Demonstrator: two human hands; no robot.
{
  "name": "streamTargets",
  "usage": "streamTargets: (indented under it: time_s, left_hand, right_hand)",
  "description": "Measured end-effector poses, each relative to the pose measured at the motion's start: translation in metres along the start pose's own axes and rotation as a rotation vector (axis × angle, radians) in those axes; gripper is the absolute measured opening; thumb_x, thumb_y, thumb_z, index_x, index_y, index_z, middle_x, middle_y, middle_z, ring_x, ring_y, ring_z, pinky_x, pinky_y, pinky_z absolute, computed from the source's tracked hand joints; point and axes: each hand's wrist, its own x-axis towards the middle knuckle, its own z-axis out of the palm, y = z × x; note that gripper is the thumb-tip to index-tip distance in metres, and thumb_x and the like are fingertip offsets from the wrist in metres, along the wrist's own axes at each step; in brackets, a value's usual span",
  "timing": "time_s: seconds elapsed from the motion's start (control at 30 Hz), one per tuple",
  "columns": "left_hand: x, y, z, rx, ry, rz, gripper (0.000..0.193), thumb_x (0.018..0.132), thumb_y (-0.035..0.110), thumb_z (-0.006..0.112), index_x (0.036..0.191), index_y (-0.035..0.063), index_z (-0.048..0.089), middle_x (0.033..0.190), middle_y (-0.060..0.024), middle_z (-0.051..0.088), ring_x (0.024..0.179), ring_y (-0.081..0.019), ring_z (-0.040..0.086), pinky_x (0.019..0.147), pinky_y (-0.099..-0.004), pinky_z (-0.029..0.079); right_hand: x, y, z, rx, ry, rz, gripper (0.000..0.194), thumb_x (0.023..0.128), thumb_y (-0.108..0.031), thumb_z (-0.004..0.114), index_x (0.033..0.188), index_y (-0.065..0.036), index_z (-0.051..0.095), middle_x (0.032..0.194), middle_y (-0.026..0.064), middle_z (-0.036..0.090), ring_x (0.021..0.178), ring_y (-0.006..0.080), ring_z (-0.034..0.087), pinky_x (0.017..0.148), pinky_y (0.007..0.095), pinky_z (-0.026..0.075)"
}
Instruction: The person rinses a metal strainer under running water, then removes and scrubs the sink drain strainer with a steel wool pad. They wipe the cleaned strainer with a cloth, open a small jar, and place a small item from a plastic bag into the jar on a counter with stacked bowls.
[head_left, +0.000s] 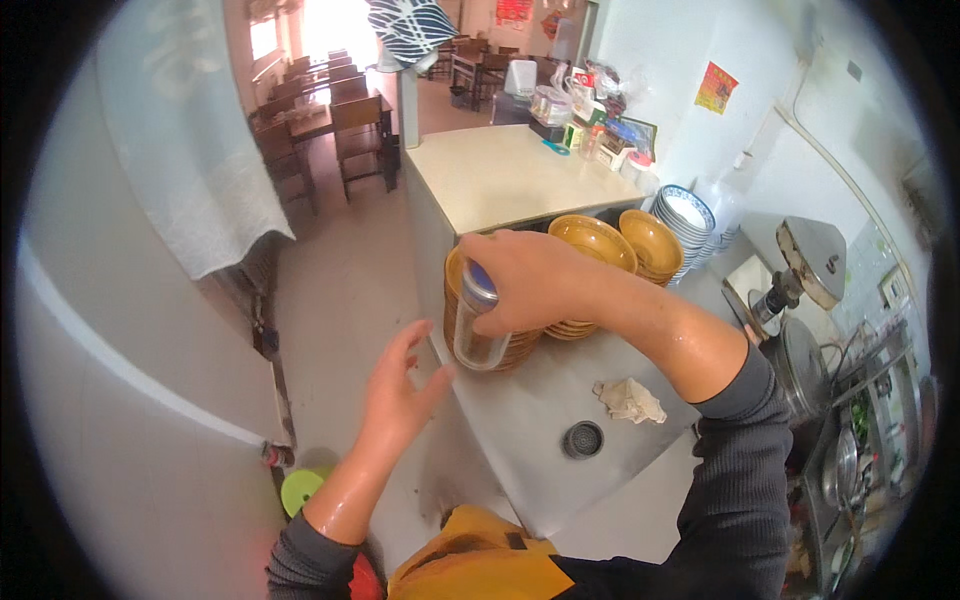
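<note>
My right hand (536, 281) grips a clear container (480, 341) with a blue and silver lid from above. It is held over the stainless steel counter (517, 420), in front of a stack of brown bowls (454, 281). My left hand (405, 382) is raised to the left of the container, fingers apart, holding nothing and not touching it. More stacked brown bowls (592, 240) stand just behind my right hand and wrist, partly hidden by them. On the counter below my right forearm lie a crumpled pale cloth (630, 400) and a round dark ridged object (583, 439).
Beyond the bowls stands a cream-topped counter (510, 172) with jars and boxes at its far right. Blue-patterned white bowls (684, 214) are stacked by the wall. A metal device (787, 277) sits at the right. A white curtain (187, 150) hangs left; a green stool (300, 487) is below.
</note>
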Motion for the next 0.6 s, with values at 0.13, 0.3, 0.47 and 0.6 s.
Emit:
streamTargets:
  time_s: [0.13, 0.3, 0.47, 0.6]
  left_hand:
    - [0.08, 0.014, 0.003, 0.128, -0.076, 0.29, 0.07, 0.074, 0.013, 0.077, 0.135, 0.0021, 0.043, 0.125, -0.0149, 0.057, 0.117, -0.0293, 0.055, 0.098, -0.0374, 0.043]
    - [0.164, 0.011, -0.005, -0.066, -0.252, 0.201, 0.073, 0.073, 0.02, 0.083, 0.132, 0.0027, 0.044, 0.125, -0.0094, 0.058, 0.115, -0.0223, 0.057, 0.097, -0.0343, 0.044]
    - [0.244, -0.001, -0.006, -0.173, -0.27, 0.263, 0.073, 0.073, 0.019, 0.082, 0.133, 0.0044, 0.044, 0.124, -0.01, 0.058, 0.112, -0.0209, 0.058, 0.095, -0.0337, 0.045]
    - [0.302, -0.013, -0.003, -0.115, -0.356, 0.215, 0.071, 0.072, 0.017, 0.082, 0.131, 0.0046, 0.045, 0.12, -0.0095, 0.059, 0.11, -0.02, 0.058, 0.093, -0.0347, 0.047]
  right_hand:
    - [0.039, 0.012, -0.003, -0.017, -0.055, 0.076, 0.052, 0.067, -0.029, 0.072, 0.108, -0.003, 0.052, 0.094, 0.0218, 0.062, 0.091, 0.0377, 0.062, 0.078, 0.0428, 0.05]
    - [0.095, 0.033, -0.012, 0.015, -0.03, 0.13, 0.05, 0.069, -0.03, 0.071, 0.108, -0.005, 0.052, 0.092, 0.0223, 0.061, 0.087, 0.0388, 0.061, 0.076, 0.043, 0.05]
    - [0.147, 0.074, -0.037, 0.002, 0.031, 0.098, 0.053, 0.069, -0.034, 0.072, 0.108, -0.001, 0.056, 0.088, 0.0235, 0.065, 0.084, 0.0401, 0.065, 0.074, 0.0456, 0.053]
    - [0.184, 0.096, -0.053, -0.252, 0.048, 0.279, 0.06, 0.079, -0.055, 0.062, 0.115, -0.007, 0.059, 0.092, 0.0198, 0.067, 0.092, 0.0342, 0.065, 0.079, 0.0442, 0.052]
